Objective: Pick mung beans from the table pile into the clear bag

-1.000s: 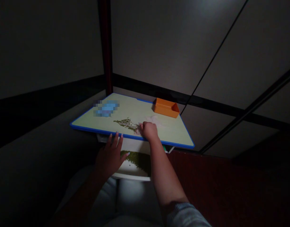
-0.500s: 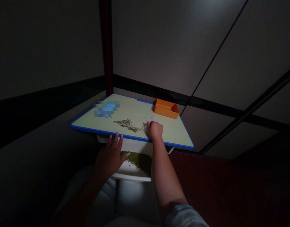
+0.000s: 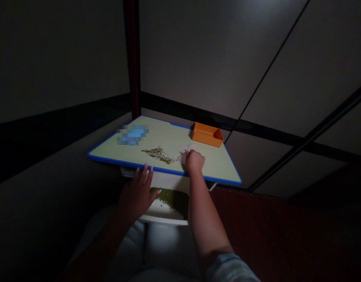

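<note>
Dim walls [image 3: 183, 58] back the bench [image 3: 218, 164]; green grains [image 3: 159, 154] remain at frame centre, more in the drawer [image 3: 165, 221] below. The left hand [image 3: 136, 197] spreads at the edge; the right hand [image 3: 195, 161] curls by pale material [image 3: 182, 156], contents unclear.

Strewn loosely near the front edge of the worktop [image 3: 217, 166]: small green grains [image 3: 158, 154]; just right, crumpled: pale thin piece [image 3: 182, 156].

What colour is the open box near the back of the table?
Orange. The open box shows best in the head view.
</note>
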Motion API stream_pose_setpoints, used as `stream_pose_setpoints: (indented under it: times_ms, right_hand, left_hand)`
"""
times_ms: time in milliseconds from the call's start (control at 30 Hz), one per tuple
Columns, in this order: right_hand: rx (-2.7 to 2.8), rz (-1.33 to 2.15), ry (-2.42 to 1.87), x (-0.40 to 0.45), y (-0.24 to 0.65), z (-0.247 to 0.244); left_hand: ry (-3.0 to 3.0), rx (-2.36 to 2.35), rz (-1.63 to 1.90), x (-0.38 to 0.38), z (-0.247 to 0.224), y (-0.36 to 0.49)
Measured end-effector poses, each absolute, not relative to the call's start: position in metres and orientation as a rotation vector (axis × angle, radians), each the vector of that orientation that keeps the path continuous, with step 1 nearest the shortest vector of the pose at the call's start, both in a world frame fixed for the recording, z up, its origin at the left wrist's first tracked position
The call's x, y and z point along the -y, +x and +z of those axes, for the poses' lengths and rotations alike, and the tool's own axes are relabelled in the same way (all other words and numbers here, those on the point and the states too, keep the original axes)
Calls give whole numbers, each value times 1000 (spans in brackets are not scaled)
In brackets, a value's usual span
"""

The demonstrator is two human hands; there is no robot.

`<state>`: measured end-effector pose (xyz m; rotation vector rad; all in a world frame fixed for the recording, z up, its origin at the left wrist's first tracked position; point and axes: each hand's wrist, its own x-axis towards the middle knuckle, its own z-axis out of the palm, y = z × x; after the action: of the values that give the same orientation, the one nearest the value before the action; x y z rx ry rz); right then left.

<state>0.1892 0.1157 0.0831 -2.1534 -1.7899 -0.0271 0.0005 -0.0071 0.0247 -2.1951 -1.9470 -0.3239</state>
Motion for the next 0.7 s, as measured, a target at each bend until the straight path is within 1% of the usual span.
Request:
stream_pose_setpoints:
  times_ms: [233,700]
  right_hand:
    - [1969,-58,-1937,-113,185,83]
    - [2079,5,-1942,-109,189,87]
  left_hand:
    - [-2193,1954,-300,7,25,1]
    - [-2184,1941,-290,6,24,1]
